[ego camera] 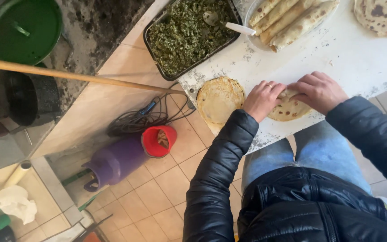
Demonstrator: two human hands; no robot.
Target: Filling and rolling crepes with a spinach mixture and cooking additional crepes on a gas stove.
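Using the white table as my landmark: off its left edge I see a purple jug with a red lid on the floor tiles. At the table's near-left corner lies a flat flatbread. Just right of it, my left hand and right hand both press curled fingers on a half-rolled flatbread at the near edge. Behind sits a tray of greens.

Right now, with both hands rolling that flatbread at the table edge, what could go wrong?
The flatbread under the left hand and right hand lies close to the table edge and could slip off. The spare flatbread overhangs the corner and may fall onto the tangled cable below.
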